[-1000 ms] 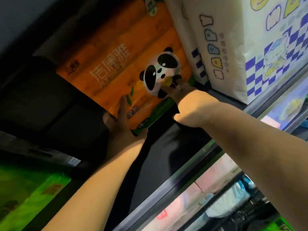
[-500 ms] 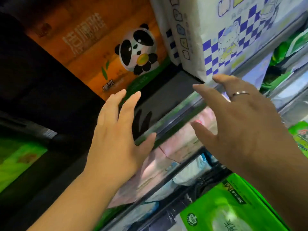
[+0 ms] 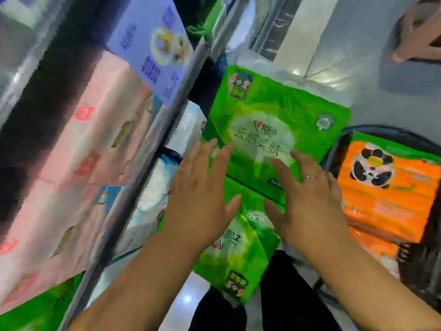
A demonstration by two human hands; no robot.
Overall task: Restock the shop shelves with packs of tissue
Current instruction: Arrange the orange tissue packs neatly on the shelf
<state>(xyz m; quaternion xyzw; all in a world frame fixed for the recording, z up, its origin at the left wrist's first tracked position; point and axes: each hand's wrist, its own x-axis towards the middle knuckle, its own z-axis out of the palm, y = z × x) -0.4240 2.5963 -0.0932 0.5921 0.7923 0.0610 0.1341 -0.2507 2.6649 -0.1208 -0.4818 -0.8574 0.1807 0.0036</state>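
Blurry going here: the print on the pink packs (image 3: 95, 151) on the left shelf smears out, and the orange panda pack (image 3: 386, 187) is cut off at the right edge. The left hand (image 3: 202, 192) and right hand (image 3: 307, 201) are both spread flat, fingers straight, gripping nothing, over the green tissue pack (image 3: 274, 125). Touching it? Can't tell. A second green pack (image 3: 236, 256) lies nearer, partly hidden beneath the hands. Half a second back those open hands were up at the high shelf; now the view has swung down.
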